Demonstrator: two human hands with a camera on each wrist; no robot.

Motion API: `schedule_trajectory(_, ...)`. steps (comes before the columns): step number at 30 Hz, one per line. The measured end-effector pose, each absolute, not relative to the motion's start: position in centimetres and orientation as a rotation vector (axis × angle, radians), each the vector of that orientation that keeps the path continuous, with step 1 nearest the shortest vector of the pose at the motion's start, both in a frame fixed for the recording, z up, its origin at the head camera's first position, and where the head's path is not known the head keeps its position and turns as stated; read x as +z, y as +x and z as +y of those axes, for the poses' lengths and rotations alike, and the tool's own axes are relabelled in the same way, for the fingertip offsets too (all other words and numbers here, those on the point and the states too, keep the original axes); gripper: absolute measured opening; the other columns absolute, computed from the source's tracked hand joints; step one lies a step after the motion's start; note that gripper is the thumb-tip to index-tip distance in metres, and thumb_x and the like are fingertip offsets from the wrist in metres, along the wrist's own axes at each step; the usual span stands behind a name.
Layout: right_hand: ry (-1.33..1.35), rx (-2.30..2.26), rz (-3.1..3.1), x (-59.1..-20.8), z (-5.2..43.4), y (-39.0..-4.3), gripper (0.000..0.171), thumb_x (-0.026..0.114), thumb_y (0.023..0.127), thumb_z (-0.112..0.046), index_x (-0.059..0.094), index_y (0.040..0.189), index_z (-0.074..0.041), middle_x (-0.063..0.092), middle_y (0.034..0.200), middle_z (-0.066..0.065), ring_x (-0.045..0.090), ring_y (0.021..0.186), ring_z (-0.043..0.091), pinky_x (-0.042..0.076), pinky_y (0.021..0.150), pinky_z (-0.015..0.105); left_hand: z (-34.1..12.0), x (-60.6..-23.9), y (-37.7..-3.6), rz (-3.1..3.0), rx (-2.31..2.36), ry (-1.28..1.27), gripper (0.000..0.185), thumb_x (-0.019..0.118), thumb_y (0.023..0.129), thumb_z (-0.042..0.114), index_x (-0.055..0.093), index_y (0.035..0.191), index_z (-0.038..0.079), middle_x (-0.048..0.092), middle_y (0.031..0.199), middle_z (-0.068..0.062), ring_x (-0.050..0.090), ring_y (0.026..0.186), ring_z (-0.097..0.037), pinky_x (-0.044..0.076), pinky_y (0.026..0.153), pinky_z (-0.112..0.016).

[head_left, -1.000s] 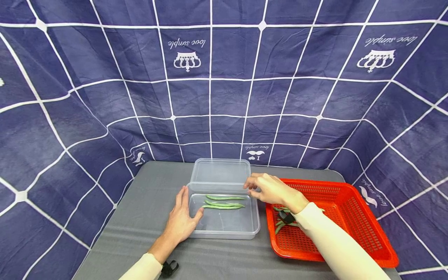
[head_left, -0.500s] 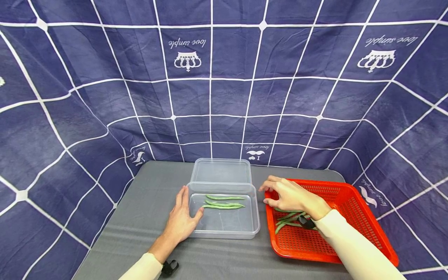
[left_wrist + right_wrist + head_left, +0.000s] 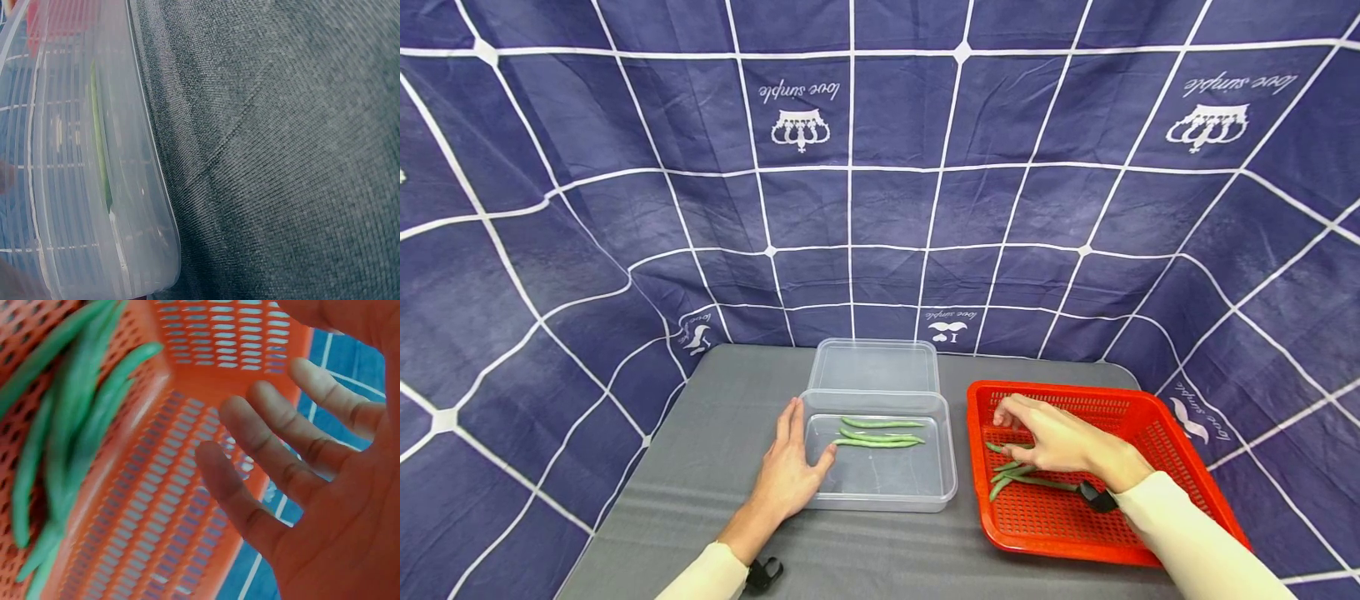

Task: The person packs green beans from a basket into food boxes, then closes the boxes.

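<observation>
— What do you see from the head camera?
— Your left hand (image 3: 786,475) lies flat on the gray table (image 3: 715,433), fingers straight, thumb touching the side of the clear box (image 3: 880,482). It holds nothing. Three green beans (image 3: 880,434) lie in the box. Your right hand (image 3: 1052,437) is over the red basket (image 3: 1150,433), fingers loose, right above the bean pile (image 3: 1018,475).

— And the left wrist view?
— You see the box's wall (image 3: 134,206) close up on the table cloth (image 3: 281,156), with a bean (image 3: 99,156) inside.

— And the right wrist view?
— Your fingers (image 3: 275,437) are spread wide and hold nothing — the beans in the basket (image 3: 69,444) lie beside them, blurry.
</observation>
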State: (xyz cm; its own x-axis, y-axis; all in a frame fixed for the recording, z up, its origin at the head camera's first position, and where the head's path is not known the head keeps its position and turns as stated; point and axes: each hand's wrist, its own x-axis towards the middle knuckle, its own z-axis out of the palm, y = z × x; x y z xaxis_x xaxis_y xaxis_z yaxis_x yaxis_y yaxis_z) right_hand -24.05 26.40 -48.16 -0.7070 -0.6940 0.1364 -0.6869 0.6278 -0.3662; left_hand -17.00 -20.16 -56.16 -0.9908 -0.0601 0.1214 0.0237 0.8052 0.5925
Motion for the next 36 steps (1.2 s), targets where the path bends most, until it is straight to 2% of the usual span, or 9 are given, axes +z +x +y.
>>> schedule_trajectory(11, -1.182, -0.602, 2.666, -50.1, 29.6, -23.6, 0.039, 0.100, 0.088, -0.019, 0.076, 0.118, -0.020, 0.072, 0.110, -0.003, 0.071, 0.096, 0.010, 0.062, 0.084, 0.029, -20.2, -56.1, -17.0, -2.858, -0.927, 0.030, 0.105, 0.076, 0.110, 0.043, 0.017, 0.186, 0.000, 0.020, 0.194, -0.020, 0.053, 0.163, -0.055, 0.052, 0.122, -0.077)
schedule_trajectory(18, -1.178, -0.569, 2.642, -51.1, 30.6, -23.3, 0.040, 0.103, 0.081, -0.013, 0.075, 0.108, -0.024, 0.066, 0.100, -0.008, 0.060, 0.089, 0.001, 0.053, 0.076, 0.022, -20.3, -56.2, -17.1, -2.851, -0.927, 0.021, 0.105, 0.076, 0.110, 0.042, 0.016, 0.186, 0.001, 0.021, 0.194, -0.021, 0.053, 0.163, -0.055, 0.052, 0.121, -0.076)
schedule_trajectory(24, -1.152, -0.543, 2.622, -51.9, 31.1, -23.2, 0.045, 0.104, 0.077, -0.008, 0.072, 0.104, -0.024, 0.065, 0.097, -0.009, 0.057, 0.086, -0.002, 0.051, 0.074, 0.022, -20.2, -56.3, -17.1, -2.844, -0.937, 0.017, 0.105, 0.077, 0.109, 0.042, 0.018, 0.186, 0.000, 0.021, 0.194, -0.020, 0.053, 0.164, -0.054, 0.050, 0.123, -0.076)
schedule_trajectory(31, -1.132, -0.506, 2.632, -52.3, 31.2, -23.4, 0.047, 0.097, 0.075, 0.002, 0.070, 0.103, -0.025, 0.063, 0.084, -0.014, 0.054, 0.076, -0.005, 0.047, 0.068, 0.020, -20.1, -56.3, -17.1, -2.840, -0.946, 0.020, 0.106, 0.077, 0.109, 0.042, 0.018, 0.186, 0.000, 0.021, 0.194, -0.020, 0.052, 0.164, -0.053, 0.050, 0.124, -0.076)
schedule_trajectory(36, -1.121, -0.492, 2.633, -52.2, 31.0, -23.4, 0.048, 0.093, 0.076, 0.005, 0.070, 0.103, -0.026, 0.063, 0.081, -0.015, 0.052, 0.073, -0.007, 0.047, 0.066, 0.020, -20.2, -56.4, -17.1, -2.843, -0.951, 0.025, 0.105, 0.077, 0.109, 0.042, 0.018, 0.186, 0.000, 0.021, 0.194, -0.019, 0.052, 0.165, -0.053, 0.050, 0.124, -0.076)
